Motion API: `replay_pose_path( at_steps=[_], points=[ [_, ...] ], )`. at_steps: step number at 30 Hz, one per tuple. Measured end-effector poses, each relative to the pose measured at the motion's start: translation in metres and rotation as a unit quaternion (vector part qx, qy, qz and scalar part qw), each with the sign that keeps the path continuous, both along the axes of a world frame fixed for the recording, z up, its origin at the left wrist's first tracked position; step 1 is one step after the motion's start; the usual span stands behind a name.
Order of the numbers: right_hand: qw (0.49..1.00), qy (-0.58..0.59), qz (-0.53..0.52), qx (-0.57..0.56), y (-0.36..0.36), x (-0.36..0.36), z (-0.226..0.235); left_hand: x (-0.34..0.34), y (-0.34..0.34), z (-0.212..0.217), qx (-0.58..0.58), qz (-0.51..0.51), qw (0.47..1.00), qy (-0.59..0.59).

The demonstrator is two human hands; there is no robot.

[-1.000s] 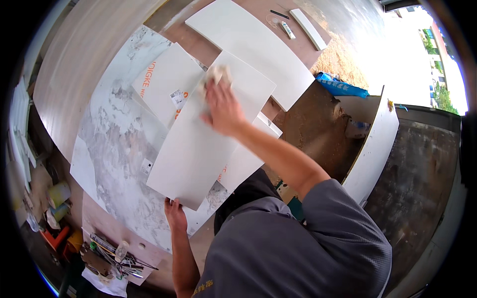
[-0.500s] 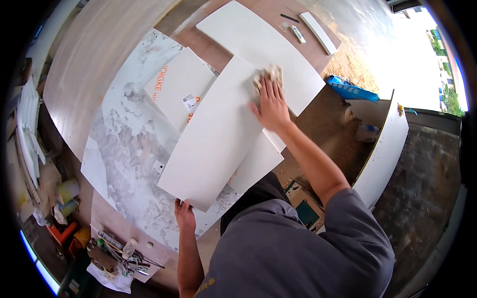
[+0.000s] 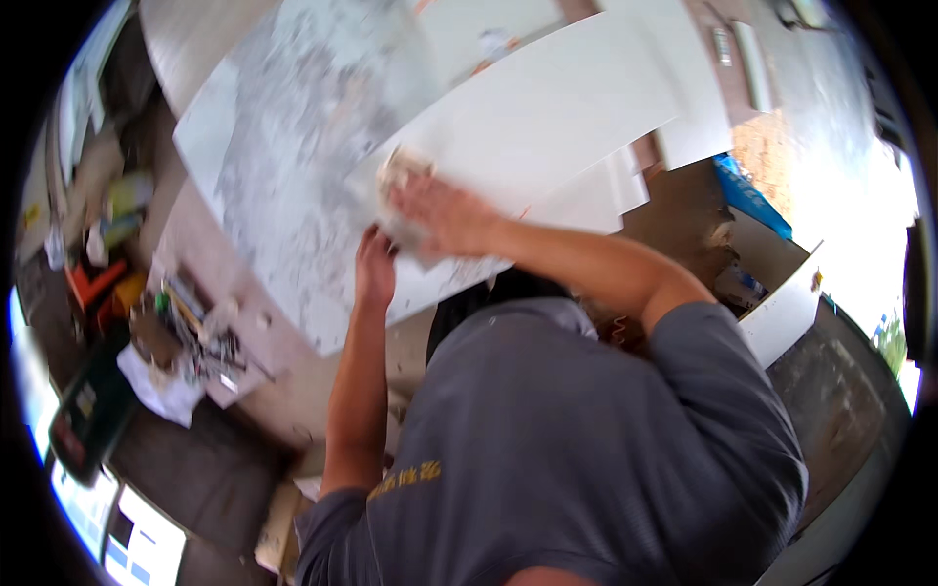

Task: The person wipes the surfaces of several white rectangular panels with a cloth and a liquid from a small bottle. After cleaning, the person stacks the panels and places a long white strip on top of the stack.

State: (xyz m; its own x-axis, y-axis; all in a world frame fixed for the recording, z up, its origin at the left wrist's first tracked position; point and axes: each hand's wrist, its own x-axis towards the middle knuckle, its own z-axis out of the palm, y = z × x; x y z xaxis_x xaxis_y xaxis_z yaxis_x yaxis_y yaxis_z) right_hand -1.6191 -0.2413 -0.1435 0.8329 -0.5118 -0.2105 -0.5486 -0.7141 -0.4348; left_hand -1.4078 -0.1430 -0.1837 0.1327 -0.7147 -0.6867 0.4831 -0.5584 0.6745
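Note:
A long white panel (image 3: 557,112) lies slantwise across other boards. My right hand (image 3: 445,210) presses a crumpled cream cloth (image 3: 399,166) onto its near left end; the fingers lie over the cloth and are smeared by motion. At the panel's near left corner, my left hand (image 3: 374,269) has its fingers curled at the edge, close to the right hand. Below the panel is a grey-and-white marble-patterned sheet (image 3: 303,127). Another white board (image 3: 684,127) shows at the panel's far right end.
Hand tools (image 3: 210,342) are heaped at the left beside a white rag (image 3: 161,381). A blue bag (image 3: 750,195) lies at the right, above an upright white board (image 3: 787,308). A white strip (image 3: 752,66) lies at the far right.
My right hand has swept the cloth from the panel's far part down to its near left end. The view has turned and shifted; my left hand stays at the near corner.

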Motion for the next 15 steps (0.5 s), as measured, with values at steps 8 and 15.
replay_pose_path(
  at_steps=[8,15],
  points=[
    [0.998,-0.015,0.053,-0.02,0.059,0.004,0.035,0.003,0.001,0.009,-0.01,0.016,0.998,0.061],
    [0.99,0.099,-0.09,-0.034,0.089,-0.066,0.036,-0.005,-0.014,-0.012,-0.055,-0.085,0.995,0.008]
  ],
)
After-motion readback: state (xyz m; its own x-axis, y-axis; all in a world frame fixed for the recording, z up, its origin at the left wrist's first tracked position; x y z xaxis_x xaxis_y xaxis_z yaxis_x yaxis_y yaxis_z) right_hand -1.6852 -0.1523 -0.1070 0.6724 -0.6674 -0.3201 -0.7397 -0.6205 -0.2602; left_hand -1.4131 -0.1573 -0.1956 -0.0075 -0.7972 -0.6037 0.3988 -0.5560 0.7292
